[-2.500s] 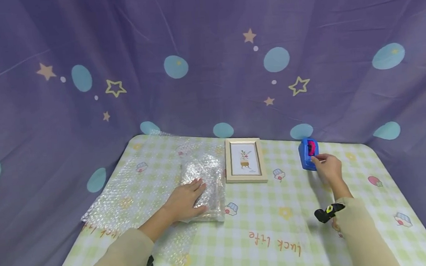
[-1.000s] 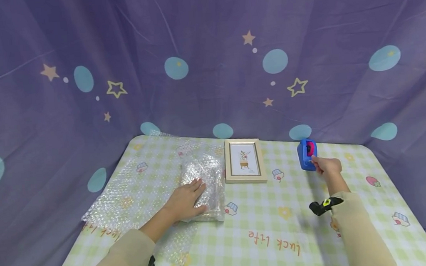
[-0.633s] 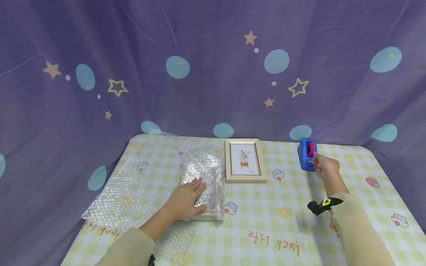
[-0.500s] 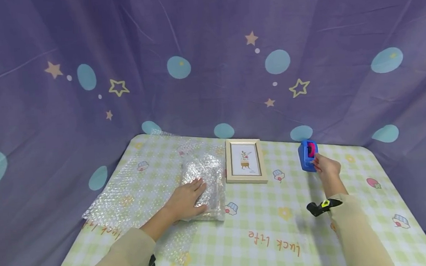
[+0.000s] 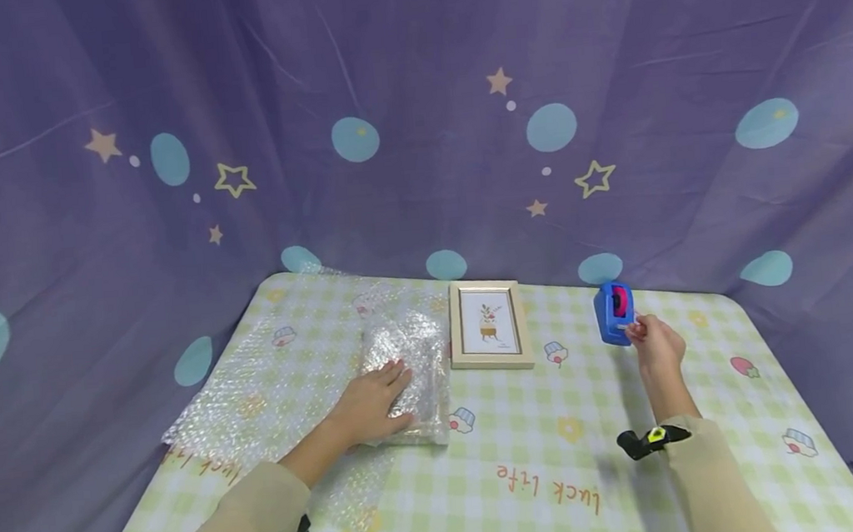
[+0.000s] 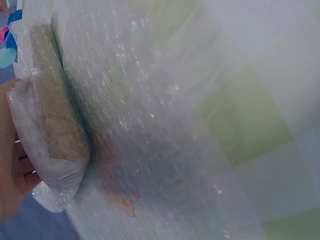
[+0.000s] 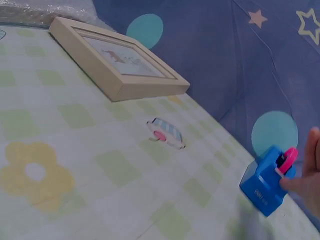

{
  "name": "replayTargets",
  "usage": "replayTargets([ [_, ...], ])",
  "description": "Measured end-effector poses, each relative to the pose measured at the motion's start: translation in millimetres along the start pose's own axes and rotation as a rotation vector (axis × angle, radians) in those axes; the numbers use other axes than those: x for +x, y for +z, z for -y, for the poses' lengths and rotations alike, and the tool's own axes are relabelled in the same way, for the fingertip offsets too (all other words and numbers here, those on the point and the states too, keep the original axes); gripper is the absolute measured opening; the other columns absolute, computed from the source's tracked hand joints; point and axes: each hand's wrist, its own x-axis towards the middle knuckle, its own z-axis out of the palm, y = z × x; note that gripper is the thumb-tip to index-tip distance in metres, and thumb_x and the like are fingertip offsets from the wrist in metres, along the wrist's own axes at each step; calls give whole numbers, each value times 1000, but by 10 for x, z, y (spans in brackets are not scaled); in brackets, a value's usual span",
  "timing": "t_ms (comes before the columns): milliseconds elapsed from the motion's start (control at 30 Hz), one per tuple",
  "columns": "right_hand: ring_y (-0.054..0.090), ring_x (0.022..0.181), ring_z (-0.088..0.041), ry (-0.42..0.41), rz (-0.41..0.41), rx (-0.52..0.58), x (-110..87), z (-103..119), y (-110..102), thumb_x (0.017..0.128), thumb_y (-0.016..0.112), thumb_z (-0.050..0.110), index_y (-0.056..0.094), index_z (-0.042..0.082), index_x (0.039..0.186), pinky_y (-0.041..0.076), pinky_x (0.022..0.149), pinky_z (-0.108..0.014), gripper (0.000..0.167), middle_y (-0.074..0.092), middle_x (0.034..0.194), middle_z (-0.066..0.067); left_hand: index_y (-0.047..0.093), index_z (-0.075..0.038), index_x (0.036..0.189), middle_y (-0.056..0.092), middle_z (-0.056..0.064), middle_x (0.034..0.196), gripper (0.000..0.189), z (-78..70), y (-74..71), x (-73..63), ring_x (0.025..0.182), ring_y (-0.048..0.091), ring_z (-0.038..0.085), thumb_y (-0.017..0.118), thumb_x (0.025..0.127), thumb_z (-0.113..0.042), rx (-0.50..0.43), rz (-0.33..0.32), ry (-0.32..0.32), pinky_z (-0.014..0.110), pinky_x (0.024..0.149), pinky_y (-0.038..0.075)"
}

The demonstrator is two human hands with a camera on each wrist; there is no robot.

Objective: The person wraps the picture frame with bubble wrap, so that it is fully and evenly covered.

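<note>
My left hand lies with straight, spread fingers on a flat package wrapped in bubble wrap. In the left wrist view, the package's tan edge shows through the clear wrap. At the table's far right stands a blue tape dispenser holding a pink-cored roll. My right hand is just in front of it, thumb and fingertips pinching the end of the tape at the cutter. The clear tape itself is barely visible. In the right wrist view, the dispenser sits upright beside the thumb.
A pale wooden picture frame with a plant print lies face up between the package and the dispenser. A loose sheet of bubble wrap spreads over the table's left side. Purple patterned curtain closes off the back and sides.
My right hand has drawn slightly back from the dispenser, its fingertips moving from the roll to just before the cutter. My left hand and the package have stayed put.
</note>
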Motion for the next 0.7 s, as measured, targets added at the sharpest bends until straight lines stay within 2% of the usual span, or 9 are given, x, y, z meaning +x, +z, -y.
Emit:
replayTargets([
  [233,54,49,-17,-24,98,288,2,-106,-132,86,39,-13,54,-2,50,56,58,-25,40,51,44,-7,47,-5,141,45,17,148,71,4,3,-4,138,45,33,50,90,-54,-9,4,-7,44,112,42],
  [433,56,48,-20,-20,162,399,-38,-132,-199,82,31,-12,44,-4,46,60,70,-31,40,44,42,-9,47,-5,141,45,16,149,71,7,3,-10,138,44,33,50,89,-54,-11,4,-9,44,112,41],
  [567,56,47,-19,-18,178,394,-52,-146,-217,84,33,-10,48,-3,48,60,73,-31,39,45,43,-8,46,-6,142,44,16,149,71,13,18,-11,138,44,33,51,89,-54,-14,2,-11,44,112,41],
  [633,55,49,-17,-15,167,327,-68,-146,-217,87,38,-8,53,-1,52,60,72,-29,38,48,46,-6,46,-6,142,44,16,149,71,14,22,-9,138,44,33,50,90,-54,-12,0,-10,44,112,41],
  [700,54,52,-13,0,136,197,-97,-140,-216,92,47,-1,56,3,57,60,69,-27,36,50,51,-3,46,-6,142,43,16,149,71,19,21,-10,138,44,33,50,90,-54,-10,-4,-10,44,112,41],
])
